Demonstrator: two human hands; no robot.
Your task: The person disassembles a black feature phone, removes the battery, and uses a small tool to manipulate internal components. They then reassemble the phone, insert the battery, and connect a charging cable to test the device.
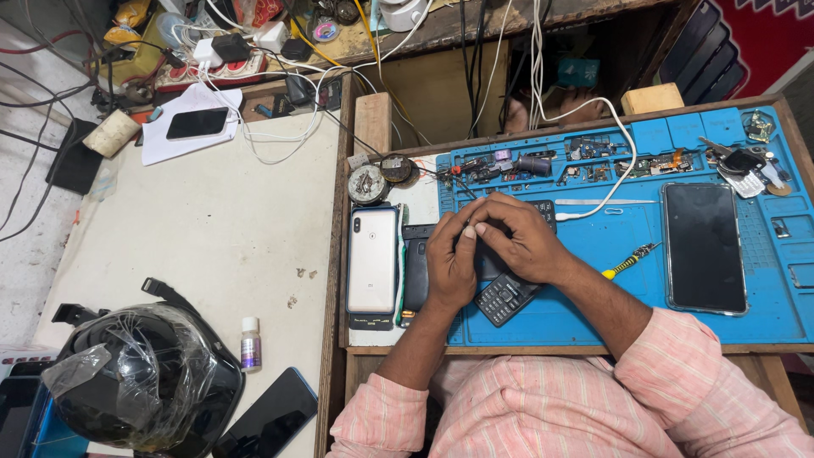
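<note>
So both hands were bunched together over a black keypad phone (506,297) on the blue work mat (593,288), near the front edge of the desk (543,349). The left hand (451,261) was curled over the top part of the phone, fingers folded down onto it, and the right hand (519,239) came in from the other side with its fingertips meeting the left ones right above the handset. The grip of both hands looked pressed together on the phone body, though what exactly sat between the fingertips was hidden. Only the phone's lower end with the keys stuck out below the hands, tilted toward the front edge.

Just left of the left hand lay a white smartphone (372,259) face down, off the mat's left edge, with a dark phone (415,270) wedged between it and the hand. A yellow-handled screwdriver (629,260) lay on the mat just right of the right forearm, and further right a big black smartphone (703,247) lay flat. A white cable (623,144) looped down from the desk's back edge.
</note>
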